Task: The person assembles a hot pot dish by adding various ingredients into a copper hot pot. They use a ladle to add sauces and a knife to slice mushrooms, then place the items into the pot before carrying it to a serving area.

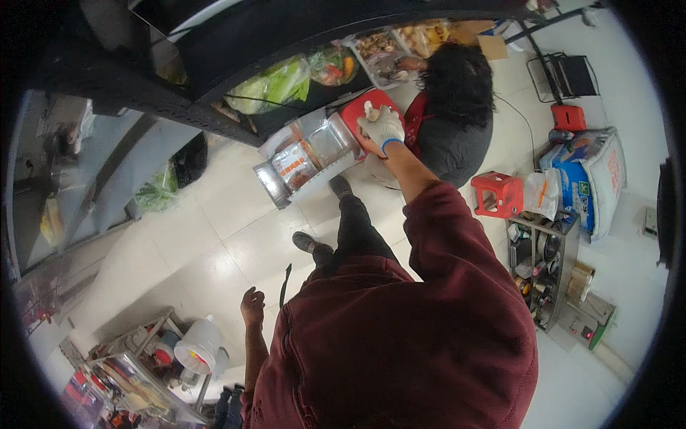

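Note:
My right hand (383, 127), in a white knit glove with a blue cuff, reaches out over a red plastic stool top (370, 104). A small pale thing (371, 111) shows at its fingers; whether it is gripped or part of the glove is unclear. Just left of the stool stands a long container with metal compartments (327, 143); a foil packet (293, 165) with orange printing lies in it. Bare and loosely curled, my left hand (253, 307) hangs at my side above the tiled floor (225, 241) with nothing visible in it.
A person (455, 123) crouches beside the stool. Under the dark counter (300, 48) are bagged leafy vegetables (273, 88) and crates of mushrooms (380, 48). To the right stand another red stool (496, 194), large sacks (584, 177) and a metal rack (541, 268). A white bucket (197, 347) is lower left.

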`<move>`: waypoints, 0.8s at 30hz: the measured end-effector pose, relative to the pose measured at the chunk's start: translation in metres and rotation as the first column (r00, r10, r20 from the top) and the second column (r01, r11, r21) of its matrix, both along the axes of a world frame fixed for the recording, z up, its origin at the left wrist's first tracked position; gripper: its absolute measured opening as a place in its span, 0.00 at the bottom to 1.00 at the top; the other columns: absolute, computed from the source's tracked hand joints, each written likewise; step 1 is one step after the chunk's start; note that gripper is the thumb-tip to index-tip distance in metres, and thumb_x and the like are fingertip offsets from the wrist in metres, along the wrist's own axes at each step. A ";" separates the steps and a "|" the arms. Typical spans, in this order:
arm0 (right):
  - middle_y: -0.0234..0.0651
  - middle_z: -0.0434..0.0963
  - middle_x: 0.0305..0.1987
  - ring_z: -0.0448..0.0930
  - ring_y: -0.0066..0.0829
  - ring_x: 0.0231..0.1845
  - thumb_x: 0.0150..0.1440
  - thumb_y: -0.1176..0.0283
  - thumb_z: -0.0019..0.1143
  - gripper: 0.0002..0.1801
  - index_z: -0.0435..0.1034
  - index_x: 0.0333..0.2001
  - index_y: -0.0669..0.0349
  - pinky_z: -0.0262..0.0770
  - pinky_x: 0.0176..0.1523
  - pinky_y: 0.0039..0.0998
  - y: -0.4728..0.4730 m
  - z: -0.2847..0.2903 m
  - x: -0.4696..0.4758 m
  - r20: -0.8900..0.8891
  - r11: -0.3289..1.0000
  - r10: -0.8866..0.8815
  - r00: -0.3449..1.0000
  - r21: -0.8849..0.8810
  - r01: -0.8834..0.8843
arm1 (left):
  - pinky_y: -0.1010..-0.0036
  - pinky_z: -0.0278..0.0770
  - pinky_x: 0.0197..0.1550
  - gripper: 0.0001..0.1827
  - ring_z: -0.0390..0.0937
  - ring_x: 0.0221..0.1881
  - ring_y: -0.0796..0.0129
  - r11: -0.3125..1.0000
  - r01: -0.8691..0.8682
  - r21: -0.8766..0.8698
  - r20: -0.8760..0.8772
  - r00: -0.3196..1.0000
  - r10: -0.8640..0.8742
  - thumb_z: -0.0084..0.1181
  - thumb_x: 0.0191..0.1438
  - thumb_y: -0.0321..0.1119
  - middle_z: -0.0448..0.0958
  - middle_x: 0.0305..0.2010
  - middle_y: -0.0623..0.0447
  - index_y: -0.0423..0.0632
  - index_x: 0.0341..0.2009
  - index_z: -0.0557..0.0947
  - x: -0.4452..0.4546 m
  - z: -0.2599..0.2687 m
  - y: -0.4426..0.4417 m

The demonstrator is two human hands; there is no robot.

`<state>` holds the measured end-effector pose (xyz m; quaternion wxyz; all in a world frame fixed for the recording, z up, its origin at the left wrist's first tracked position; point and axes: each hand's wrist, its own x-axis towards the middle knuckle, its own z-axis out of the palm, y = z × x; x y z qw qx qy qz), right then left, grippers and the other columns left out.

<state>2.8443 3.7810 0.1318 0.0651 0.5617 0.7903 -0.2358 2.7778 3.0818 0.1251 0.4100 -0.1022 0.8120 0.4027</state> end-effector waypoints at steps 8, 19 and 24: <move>0.49 0.80 0.48 0.82 0.53 0.47 0.60 0.65 0.57 0.11 0.78 0.44 0.57 0.80 0.50 0.49 0.017 -0.034 -0.019 -0.159 0.988 0.095 0.983 0.138 -0.073 | 0.70 0.82 0.49 0.24 0.83 0.50 0.64 0.989 -0.138 0.042 0.270 0.955 0.122 0.60 0.65 0.36 0.82 0.54 0.47 0.39 0.63 0.76 0.019 0.060 0.122; 0.28 0.82 0.47 0.83 0.34 0.47 0.51 0.68 0.67 0.18 0.80 0.48 0.49 0.78 0.51 0.37 -0.125 0.155 -0.033 -0.642 0.627 0.728 0.241 0.481 -0.612 | 0.55 0.68 0.70 0.32 0.71 0.68 0.57 0.406 -0.575 0.711 0.670 0.730 -0.139 0.37 0.75 0.53 0.73 0.68 0.47 0.44 0.72 0.66 -0.071 0.101 0.425; 0.40 0.78 0.56 0.77 0.41 0.59 0.51 0.74 0.61 0.23 0.76 0.54 0.54 0.74 0.62 0.45 -0.103 0.158 -0.027 -0.681 0.637 0.671 0.292 0.329 -0.697 | 0.69 0.81 0.52 0.24 0.77 0.49 0.67 0.538 -0.604 0.588 0.622 0.763 0.176 0.48 0.73 0.43 0.76 0.49 0.53 0.48 0.69 0.71 -0.105 0.097 0.382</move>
